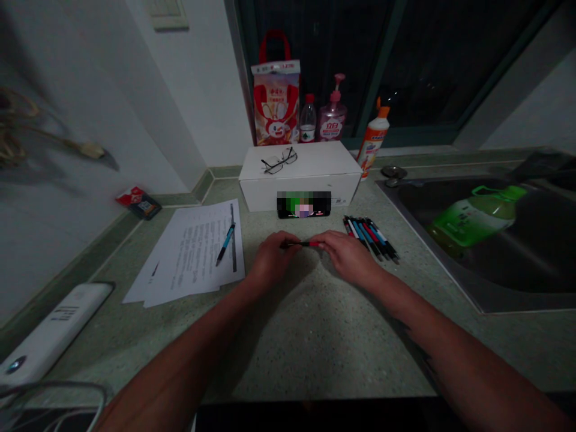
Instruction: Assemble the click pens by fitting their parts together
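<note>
Both my hands meet over the middle of the speckled green counter (315,336). My left hand (270,259) pinches the dark end of a red pen (305,244), and my right hand (347,255) grips its red end. The pen lies level between them, just above the counter. Right of my right hand lies a row of several red, blue and black pens (371,237). A blue pen (225,243) rests on printed sheets of paper (193,255) to the left.
A white box (310,174) with glasses (279,161) on top stands behind my hands, a phone (303,204) leaning on its front. Bottles and a red bag line the window sill. A sink (495,240) holds a green bottle (477,219). A white device (54,333) lies left.
</note>
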The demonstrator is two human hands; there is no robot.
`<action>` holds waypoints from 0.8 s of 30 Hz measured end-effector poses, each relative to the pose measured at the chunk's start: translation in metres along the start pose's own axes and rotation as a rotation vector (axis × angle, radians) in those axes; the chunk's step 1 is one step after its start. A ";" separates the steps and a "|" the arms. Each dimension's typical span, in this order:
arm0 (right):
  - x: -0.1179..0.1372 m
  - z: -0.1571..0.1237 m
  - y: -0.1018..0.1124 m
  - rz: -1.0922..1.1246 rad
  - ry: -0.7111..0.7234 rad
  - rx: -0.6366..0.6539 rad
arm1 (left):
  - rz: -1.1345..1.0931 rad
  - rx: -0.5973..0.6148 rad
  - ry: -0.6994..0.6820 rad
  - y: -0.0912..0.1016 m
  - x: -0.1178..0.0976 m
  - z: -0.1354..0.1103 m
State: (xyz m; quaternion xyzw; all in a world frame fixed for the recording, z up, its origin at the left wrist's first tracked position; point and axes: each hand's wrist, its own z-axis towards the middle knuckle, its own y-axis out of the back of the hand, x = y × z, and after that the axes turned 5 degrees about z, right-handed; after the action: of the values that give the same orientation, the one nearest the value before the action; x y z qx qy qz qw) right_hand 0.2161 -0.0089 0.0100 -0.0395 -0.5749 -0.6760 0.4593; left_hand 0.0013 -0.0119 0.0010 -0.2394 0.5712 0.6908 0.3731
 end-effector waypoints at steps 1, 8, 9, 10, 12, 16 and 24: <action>-0.001 0.000 -0.001 0.014 -0.011 0.008 | 0.027 -0.013 -0.032 0.000 0.001 0.000; 0.000 0.001 0.002 0.164 -0.135 0.026 | 0.148 -0.083 -0.255 0.003 0.007 -0.001; 0.000 0.001 0.004 0.161 -0.151 0.005 | 0.151 -0.089 -0.248 0.003 0.006 -0.001; -0.001 0.002 0.006 0.149 -0.171 -0.036 | 0.149 -0.096 -0.232 0.003 0.006 -0.001; -0.004 0.004 0.009 0.143 -0.232 -0.174 | 0.125 -0.101 -0.186 0.002 0.004 -0.002; -0.012 0.008 0.011 0.465 -0.366 -0.445 | 0.067 -0.023 -0.137 -0.003 0.000 -0.006; -0.001 0.010 0.004 0.943 -0.392 -0.515 | -0.009 -0.038 -0.162 -0.007 -0.008 -0.013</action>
State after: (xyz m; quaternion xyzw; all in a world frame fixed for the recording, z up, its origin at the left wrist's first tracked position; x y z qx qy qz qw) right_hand 0.2144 -0.0001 0.0158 -0.5268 -0.3863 -0.4964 0.5717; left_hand 0.0101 -0.0263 -0.0003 -0.1925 0.5250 0.7167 0.4167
